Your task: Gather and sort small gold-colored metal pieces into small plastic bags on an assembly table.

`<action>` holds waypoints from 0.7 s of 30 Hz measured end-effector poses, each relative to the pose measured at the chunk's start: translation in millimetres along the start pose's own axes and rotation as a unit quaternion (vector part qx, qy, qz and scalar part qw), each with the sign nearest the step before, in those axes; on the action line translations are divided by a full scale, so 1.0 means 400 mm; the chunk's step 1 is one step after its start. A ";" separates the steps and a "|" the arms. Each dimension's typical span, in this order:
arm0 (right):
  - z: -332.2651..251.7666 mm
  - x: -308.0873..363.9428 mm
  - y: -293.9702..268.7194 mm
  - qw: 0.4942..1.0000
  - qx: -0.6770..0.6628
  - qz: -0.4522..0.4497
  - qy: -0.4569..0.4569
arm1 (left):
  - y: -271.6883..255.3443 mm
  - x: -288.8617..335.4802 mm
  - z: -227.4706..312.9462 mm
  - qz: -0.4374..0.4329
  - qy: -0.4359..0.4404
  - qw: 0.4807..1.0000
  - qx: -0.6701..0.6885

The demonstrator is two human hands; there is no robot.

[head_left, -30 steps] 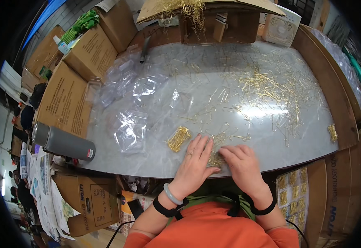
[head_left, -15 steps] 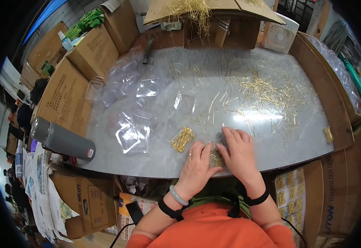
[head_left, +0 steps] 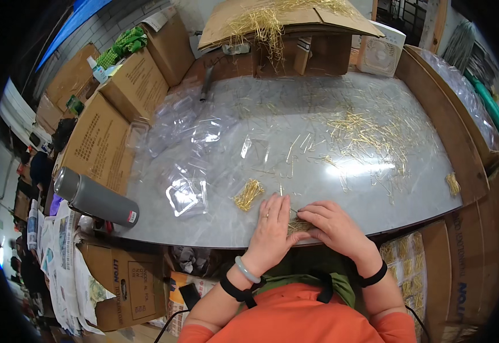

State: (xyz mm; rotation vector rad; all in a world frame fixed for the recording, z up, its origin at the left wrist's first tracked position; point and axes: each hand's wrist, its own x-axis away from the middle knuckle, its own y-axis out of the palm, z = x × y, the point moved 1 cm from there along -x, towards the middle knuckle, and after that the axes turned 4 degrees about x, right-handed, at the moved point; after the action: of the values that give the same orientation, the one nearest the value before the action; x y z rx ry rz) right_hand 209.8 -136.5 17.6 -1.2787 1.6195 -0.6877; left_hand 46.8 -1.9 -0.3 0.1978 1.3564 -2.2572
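A small pile of gold wire hooks (head_left: 299, 226) lies between my two hands at the front edge of the grey table. My left hand (head_left: 267, 226) hugs its left side, fingers straight and together, thumb along the near side. From the right, my right hand (head_left: 332, 228) closes on the same hooks with bent fingers. Part of the pile is hidden under both hands. Just beyond my left fingertips sits a neat bundle of gold hooks (head_left: 249, 195). Loose hooks (head_left: 363, 134) are scattered over the right half of the table (head_left: 226, 228).
Clear plastic trays (head_left: 187, 191) pile up at the left, near a grey bottle (head_left: 98, 197) at the table edge. A cardboard box (head_left: 329, 54) topped with hooks and a white fan (head_left: 379, 54) stand at the back. Another bundle (head_left: 453, 184) sits far right.
My right hand has come back toward me, lower over the pile, its fingers now pointing more to the left. My left hand has stayed beside the hooks. The view has shifted slightly.
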 end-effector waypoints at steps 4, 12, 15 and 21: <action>0.003 0.026 0.027 0.999 -0.007 0.047 0.024 | -0.017 -0.013 0.007 -0.078 0.074 0.994 0.002; -0.024 0.019 -0.004 0.976 0.103 0.151 0.120 | -0.019 -0.021 0.008 -0.070 0.079 0.994 -0.020; -0.005 0.009 -0.019 0.988 0.076 0.090 0.104 | -0.007 -0.022 0.005 -0.060 0.080 0.995 -0.027; 0.001 0.014 0.008 0.977 -0.154 0.115 0.091 | 0.007 -0.019 -0.012 -0.067 0.063 0.996 0.003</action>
State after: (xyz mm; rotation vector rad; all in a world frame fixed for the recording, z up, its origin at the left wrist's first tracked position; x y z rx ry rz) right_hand 208.5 -141.0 12.9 -1.2423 2.0488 -0.4311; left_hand 54.3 3.6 -2.1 0.2631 1.4682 -2.3950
